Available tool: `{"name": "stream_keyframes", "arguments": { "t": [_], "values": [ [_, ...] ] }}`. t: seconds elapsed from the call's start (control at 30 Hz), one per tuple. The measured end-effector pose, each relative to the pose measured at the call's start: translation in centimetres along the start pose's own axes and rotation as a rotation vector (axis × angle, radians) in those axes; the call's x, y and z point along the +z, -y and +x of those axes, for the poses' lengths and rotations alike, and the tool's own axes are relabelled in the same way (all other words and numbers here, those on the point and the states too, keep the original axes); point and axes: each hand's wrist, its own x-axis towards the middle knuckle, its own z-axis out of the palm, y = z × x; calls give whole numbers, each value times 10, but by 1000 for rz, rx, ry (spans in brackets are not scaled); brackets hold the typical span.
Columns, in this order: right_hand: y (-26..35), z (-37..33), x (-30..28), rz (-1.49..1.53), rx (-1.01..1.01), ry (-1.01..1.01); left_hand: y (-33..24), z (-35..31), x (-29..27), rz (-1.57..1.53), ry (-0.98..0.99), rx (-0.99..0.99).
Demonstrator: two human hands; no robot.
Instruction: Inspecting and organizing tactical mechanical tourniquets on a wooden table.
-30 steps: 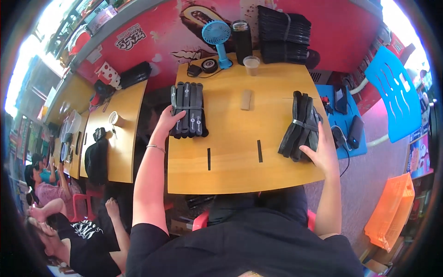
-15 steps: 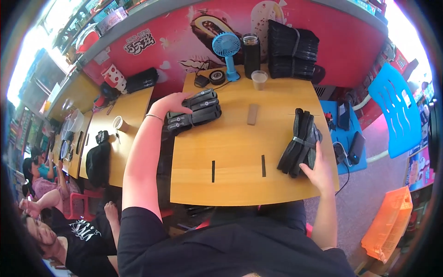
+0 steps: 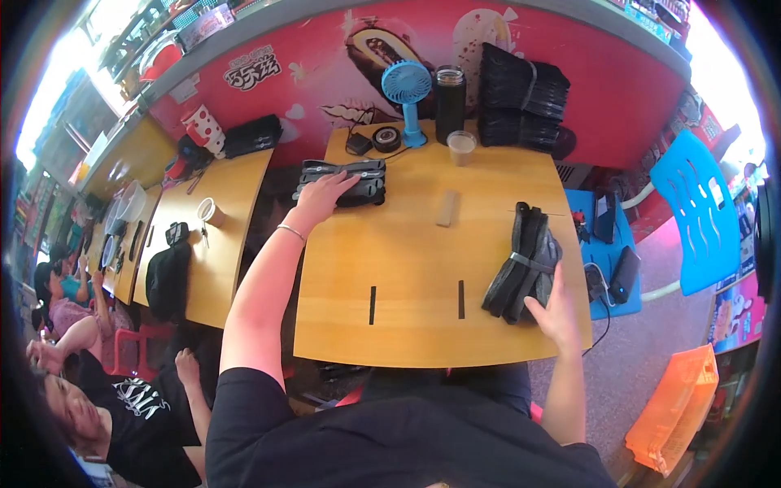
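At the far left of the wooden table (image 3: 407, 252), my left hand (image 3: 327, 195) lies over a stack of black folded packs (image 3: 370, 183). Its fingers are stretched out flat across the top, hiding part of the stack. On the right, my right hand (image 3: 556, 313) touches the near right edge of a black bundle (image 3: 521, 264) bound with a grey band. Thumb and fingers are spread apart against it, not wrapped round. What the packs and bundle are made of is hard to tell. Between them lies a small brown-grey flat strip (image 3: 447, 208).
A blue fan (image 3: 407, 85), black bottle (image 3: 450, 106), plastic cup (image 3: 461, 148) and tall banded black pile (image 3: 523, 102) stand at the back. Two dark marks (image 3: 461, 299) are on the near tabletop. A blue chair (image 3: 695, 211) is right; a person (image 3: 130, 407) sits left.
My left hand has straightened the tilted stack of black packs and moved it slightly back, its fingers now flatter on top. My right hand stays by the banded bundle. The view has shifted slightly.
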Motion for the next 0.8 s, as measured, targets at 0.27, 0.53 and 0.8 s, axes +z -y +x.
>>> {"name": "stream_keyframes", "arguments": {
  "t": [0.27,0.53,0.8],
  "values": [
    [-9,5,3,284,2,-14,-45,-10,23,47,-220,-167],
    [35,-4,-14,714,57,90,-74,10,27,110,-162,-371],
    [70,-12,-29,763,41,201,-78,7,21,162,-441,-313]
  ]
}}
